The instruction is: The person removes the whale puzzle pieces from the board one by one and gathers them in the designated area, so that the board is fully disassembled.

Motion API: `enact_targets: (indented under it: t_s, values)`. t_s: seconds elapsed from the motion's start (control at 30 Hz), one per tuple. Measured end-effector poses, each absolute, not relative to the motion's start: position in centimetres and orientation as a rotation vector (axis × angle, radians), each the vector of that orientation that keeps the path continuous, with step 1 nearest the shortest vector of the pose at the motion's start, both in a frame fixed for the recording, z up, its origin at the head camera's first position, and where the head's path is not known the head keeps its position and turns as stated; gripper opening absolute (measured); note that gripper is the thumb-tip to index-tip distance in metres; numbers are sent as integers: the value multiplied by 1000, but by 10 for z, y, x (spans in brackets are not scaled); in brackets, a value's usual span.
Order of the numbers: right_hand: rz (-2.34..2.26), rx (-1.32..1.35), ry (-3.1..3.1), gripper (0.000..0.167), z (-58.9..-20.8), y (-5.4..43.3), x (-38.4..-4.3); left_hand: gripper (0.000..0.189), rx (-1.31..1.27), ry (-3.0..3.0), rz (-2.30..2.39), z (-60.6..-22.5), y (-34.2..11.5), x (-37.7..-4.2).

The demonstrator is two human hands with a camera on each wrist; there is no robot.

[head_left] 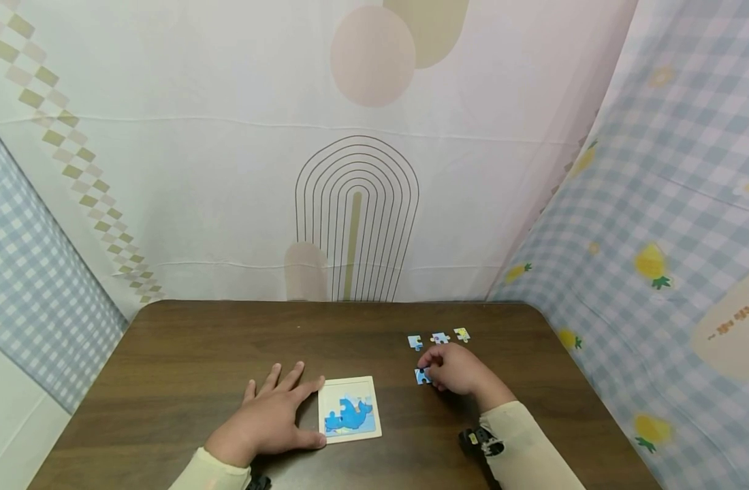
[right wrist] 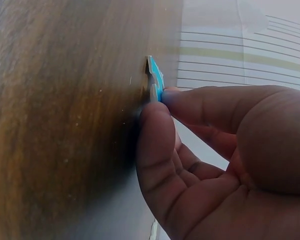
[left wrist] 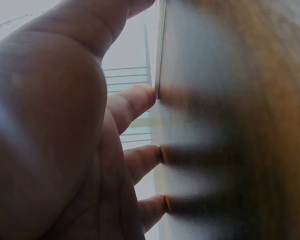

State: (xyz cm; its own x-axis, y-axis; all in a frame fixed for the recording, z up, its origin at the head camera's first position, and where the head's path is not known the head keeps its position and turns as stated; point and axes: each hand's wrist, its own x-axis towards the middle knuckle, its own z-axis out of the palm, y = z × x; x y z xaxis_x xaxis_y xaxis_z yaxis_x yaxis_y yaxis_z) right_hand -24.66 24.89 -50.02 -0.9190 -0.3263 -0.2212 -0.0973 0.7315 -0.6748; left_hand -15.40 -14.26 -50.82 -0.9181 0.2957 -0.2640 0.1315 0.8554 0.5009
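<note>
A square puzzle tray [head_left: 350, 383] with a pale wooden rim lies on the table, its lower part filled with pieces that show a blue dolphin. My left hand [head_left: 270, 415] is spread flat beside it, thumb and index fingertip at the tray's left edge. In the left wrist view the index fingertip [left wrist: 147, 95] meets the tray's thin edge [left wrist: 161, 50]. To the right of the tray, my right hand [head_left: 459, 373] pinches a blue puzzle piece [head_left: 421, 376] between thumb and finger. The right wrist view shows that piece [right wrist: 156, 80] tilted, one side lifted off the table.
Behind my right hand lie three loose puzzle pieces in a row: a light blue one [head_left: 415, 342], a pale one [head_left: 440, 339] and a yellowish one [head_left: 462, 334]. The brown table [head_left: 227, 340] ends at a patterned cloth [head_left: 246, 204]. A checked cloth [head_left: 626, 292] hangs at the right.
</note>
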Motion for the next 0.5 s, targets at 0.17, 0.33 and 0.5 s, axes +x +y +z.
enact_targets:
  t_s: [0.17,0.33,0.5]
  values:
    - [-1037,-310,2590,12,-500,249,-246,106,321,2700,694,-508,-142,-154]
    - [-1063,-286,2569,7,-500,249,-246,105,319,2703,694,-507,-142,-153]
    - [-1073,-283,2556,6,-500,249,-246,105,317,2705,690,-507,-142,-153]
